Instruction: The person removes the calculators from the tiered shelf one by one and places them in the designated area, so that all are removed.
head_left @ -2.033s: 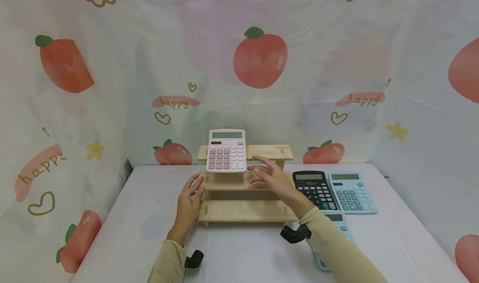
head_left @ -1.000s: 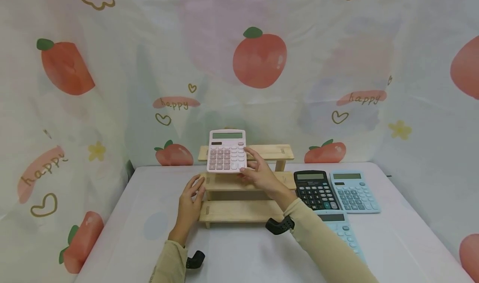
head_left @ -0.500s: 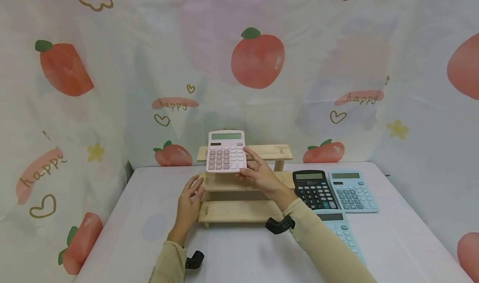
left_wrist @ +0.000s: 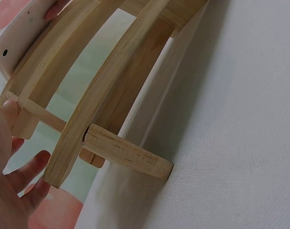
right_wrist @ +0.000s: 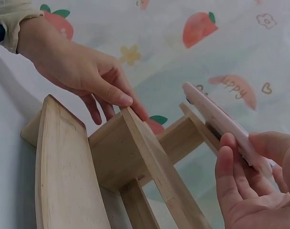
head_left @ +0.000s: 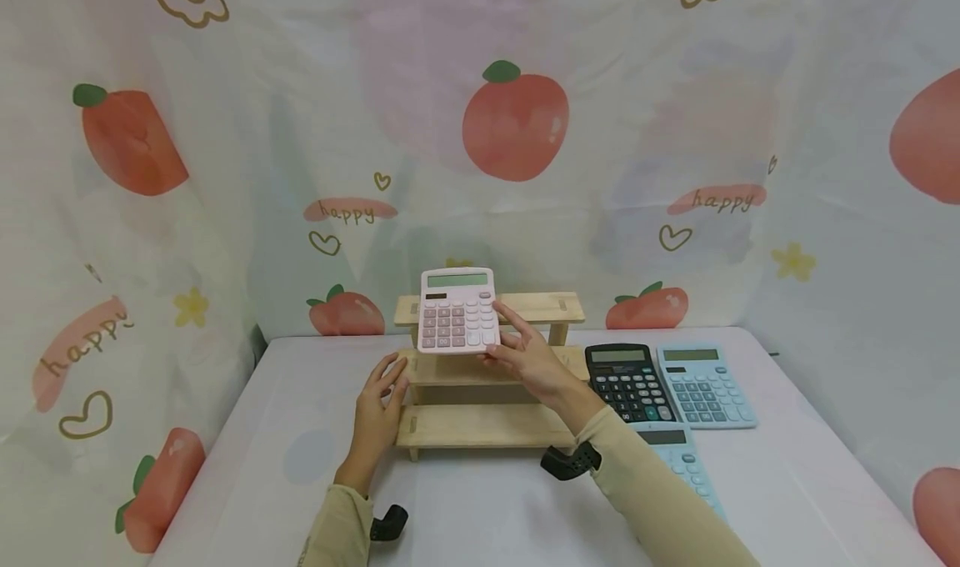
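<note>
A pink calculator [head_left: 459,310] leans at the left end of the top tier of a wooden three-step stand [head_left: 487,425]. My right hand [head_left: 536,367] pinches its lower right edge, thumb on the front and fingers behind, clearest in the right wrist view, where the calculator [right_wrist: 223,121] appears edge-on. Whether it still touches the top shelf I cannot tell. My left hand [head_left: 378,408] holds the left end of the middle shelf [head_left: 450,368] between thumb and index finger. In the left wrist view its other fingers [left_wrist: 32,169] hang loosely beside the stand.
Right of the stand lie a black calculator [head_left: 630,383] and a light blue calculator [head_left: 707,388]. Another light blue calculator [head_left: 678,459] lies nearer, partly covered by the right sleeve [head_left: 660,492]. A fruit-printed cloth [head_left: 630,117] hangs behind the white table [head_left: 465,517].
My right hand came in from the right and took hold of the pink calculator's edge. Since then the calculator has shifted slightly right and nearer. My left hand stays on the stand.
</note>
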`<state>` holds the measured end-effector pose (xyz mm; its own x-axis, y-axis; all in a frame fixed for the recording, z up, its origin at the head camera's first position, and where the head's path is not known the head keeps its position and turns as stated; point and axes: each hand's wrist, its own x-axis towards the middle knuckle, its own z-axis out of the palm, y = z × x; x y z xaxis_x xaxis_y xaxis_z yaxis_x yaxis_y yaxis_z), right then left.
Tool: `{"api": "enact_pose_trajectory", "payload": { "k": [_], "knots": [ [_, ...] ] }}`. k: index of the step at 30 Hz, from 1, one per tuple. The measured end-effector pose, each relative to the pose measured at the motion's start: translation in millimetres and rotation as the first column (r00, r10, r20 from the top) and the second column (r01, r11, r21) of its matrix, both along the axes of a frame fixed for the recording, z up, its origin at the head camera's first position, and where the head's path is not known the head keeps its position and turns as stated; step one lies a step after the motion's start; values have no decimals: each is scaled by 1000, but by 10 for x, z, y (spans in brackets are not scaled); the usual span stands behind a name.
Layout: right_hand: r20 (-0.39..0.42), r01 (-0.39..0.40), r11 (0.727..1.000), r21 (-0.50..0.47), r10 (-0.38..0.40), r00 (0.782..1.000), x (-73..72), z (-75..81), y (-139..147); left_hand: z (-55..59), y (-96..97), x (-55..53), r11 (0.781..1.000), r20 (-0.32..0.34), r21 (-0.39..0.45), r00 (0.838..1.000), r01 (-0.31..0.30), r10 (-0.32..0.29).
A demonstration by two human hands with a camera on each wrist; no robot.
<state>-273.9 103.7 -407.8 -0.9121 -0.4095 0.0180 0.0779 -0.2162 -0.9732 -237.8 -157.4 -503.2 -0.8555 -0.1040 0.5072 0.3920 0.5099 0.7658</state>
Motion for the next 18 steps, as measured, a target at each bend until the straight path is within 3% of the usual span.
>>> {"api": "enact_pose_trajectory", "payload": {
  "k": [8,18],
  "knots": [
    [-7,-9,1000,-3,9,1000,59,-2,72,-25,-1,1,1000,10,2,1000,-12,12],
    [-28,-37,999,-30,36,999,148,24,158,-30,10,-5,1000,-68,-17,997,-23,22]
  ]
}}
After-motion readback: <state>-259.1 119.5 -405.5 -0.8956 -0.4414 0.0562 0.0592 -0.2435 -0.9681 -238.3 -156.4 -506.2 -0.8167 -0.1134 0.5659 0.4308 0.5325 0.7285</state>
